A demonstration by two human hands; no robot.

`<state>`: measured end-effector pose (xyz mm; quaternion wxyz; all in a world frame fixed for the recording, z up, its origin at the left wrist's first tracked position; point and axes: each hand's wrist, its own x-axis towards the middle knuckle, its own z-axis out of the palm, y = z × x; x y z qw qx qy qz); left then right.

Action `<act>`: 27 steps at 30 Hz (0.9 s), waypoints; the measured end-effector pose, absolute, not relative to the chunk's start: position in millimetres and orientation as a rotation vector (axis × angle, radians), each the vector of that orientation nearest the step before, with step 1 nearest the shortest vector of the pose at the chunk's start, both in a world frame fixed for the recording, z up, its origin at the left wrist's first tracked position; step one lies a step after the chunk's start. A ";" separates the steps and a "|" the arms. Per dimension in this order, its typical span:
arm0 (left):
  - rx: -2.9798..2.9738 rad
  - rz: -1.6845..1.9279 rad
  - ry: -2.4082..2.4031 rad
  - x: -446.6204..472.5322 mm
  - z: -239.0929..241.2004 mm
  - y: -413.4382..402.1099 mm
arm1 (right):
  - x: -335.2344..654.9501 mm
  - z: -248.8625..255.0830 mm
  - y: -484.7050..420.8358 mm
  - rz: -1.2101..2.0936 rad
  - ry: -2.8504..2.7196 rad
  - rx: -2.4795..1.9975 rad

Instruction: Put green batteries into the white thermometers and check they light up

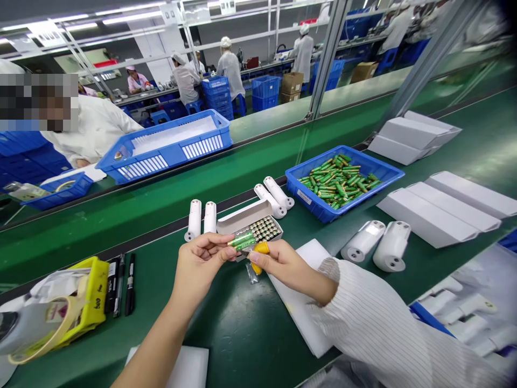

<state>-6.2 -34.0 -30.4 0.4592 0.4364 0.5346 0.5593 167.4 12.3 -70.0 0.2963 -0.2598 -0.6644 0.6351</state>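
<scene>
My left hand (202, 264) pinches green batteries (242, 240) level above the near battery box (262, 229), while my right hand (283, 264) grips a yellow tool (259, 250) against them.

battery box (258, 223) ahead, bare belt (226, 318) below

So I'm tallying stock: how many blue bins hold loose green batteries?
1. The bin of green batteries sits on the green bench right of centre. The other blue crates, like the long one behind, show no batteries.

Strip lights (76, 21) above green conveyor benches (283, 116)
</scene>
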 end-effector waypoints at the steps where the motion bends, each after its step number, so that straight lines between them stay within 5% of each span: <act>1: 1.083 1.380 1.316 -6.0 -29.7 -34.4 | 167.6 -70.4 12.2 1.686 -1.763 -0.699; 21: 1.235 1.336 1.412 2.9 -31.7 -34.4 | 160.7 -74.2 4.9 1.693 -1.553 -0.718; 27: 1.489 1.080 1.504 -15.7 -10.5 -40.4 | 171.0 -65.2 18.8 1.408 -1.386 -0.857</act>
